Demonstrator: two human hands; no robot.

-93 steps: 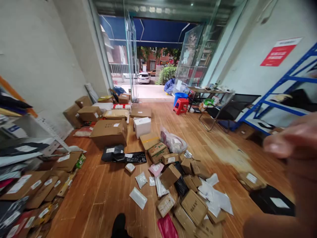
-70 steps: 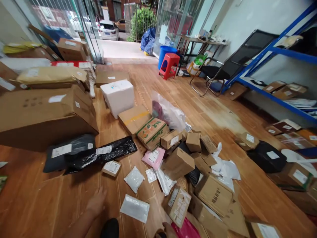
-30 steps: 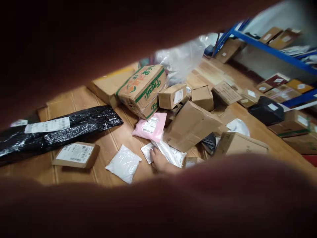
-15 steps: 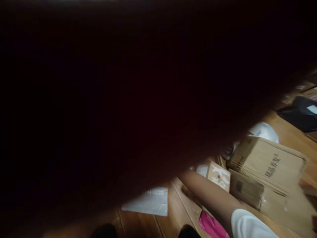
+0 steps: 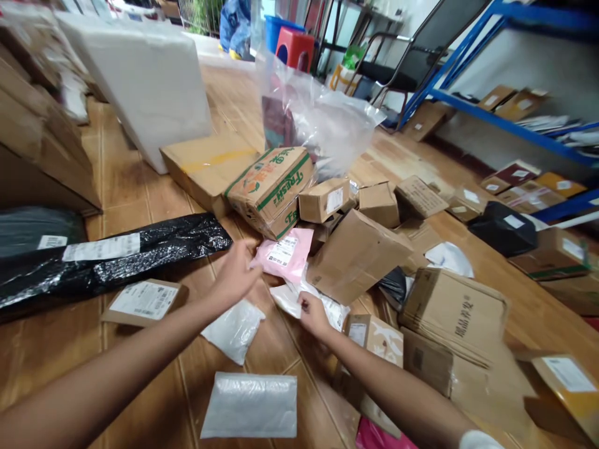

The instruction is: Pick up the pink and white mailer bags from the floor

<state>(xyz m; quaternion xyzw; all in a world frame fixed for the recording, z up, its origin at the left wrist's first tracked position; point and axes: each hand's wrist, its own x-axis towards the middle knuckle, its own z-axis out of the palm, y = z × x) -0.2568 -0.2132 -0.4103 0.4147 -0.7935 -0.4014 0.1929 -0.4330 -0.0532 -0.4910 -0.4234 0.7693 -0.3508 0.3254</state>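
A: Left hand reaching onto the near edge of the pink mailer, fingers touching it, not clearly closed round it. Right hand pinching the white plastic packets just beside, below the mailer.

B: Both lying on the wood floor, tucked against the tilted brown box, right under the fruit carton.

A: Half a second back, lens almost fully blacked out; now clear, both arms stretched forward.

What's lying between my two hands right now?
In the head view, a small white mailer lies on the wooden floor between the left hand and right hand, below the pink parcel.
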